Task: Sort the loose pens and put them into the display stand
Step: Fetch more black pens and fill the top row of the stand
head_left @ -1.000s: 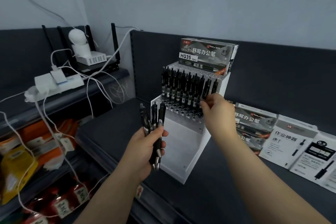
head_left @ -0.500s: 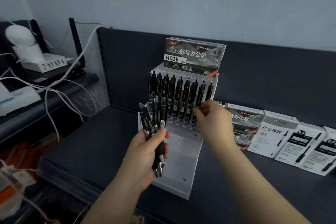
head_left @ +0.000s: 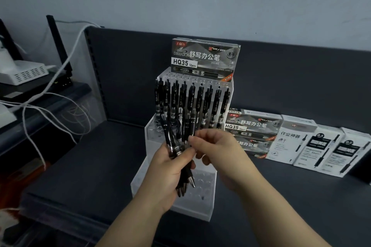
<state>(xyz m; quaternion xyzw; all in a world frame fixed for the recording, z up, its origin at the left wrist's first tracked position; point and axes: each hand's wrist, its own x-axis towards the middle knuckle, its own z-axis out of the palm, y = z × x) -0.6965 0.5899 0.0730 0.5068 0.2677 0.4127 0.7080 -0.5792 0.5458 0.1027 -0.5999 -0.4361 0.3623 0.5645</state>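
A white tiered display stand [head_left: 200, 202] sits on the dark shelf, its upper rows holding several black pens [head_left: 198, 102] upright. My left hand [head_left: 168, 172] grips a small bundle of black pens [head_left: 176, 136] in front of the stand, tips pointing down. My right hand [head_left: 218, 150] has come up against the bundle and pinches the top part of one pen in it between thumb and fingers. The stand's lower front rows show bare holes.
A grey pen box [head_left: 204, 58] marked HQ35 stands on top of the stand. More pen boxes [head_left: 291, 140] lie to the right along the shelf's back wall. White cables [head_left: 50, 94] and a white device [head_left: 22, 72] occupy the shelf at the left.
My right hand has drawn back from the stand's pen row to the bundle in my left hand and taken hold of a pen there. The view has shifted right.
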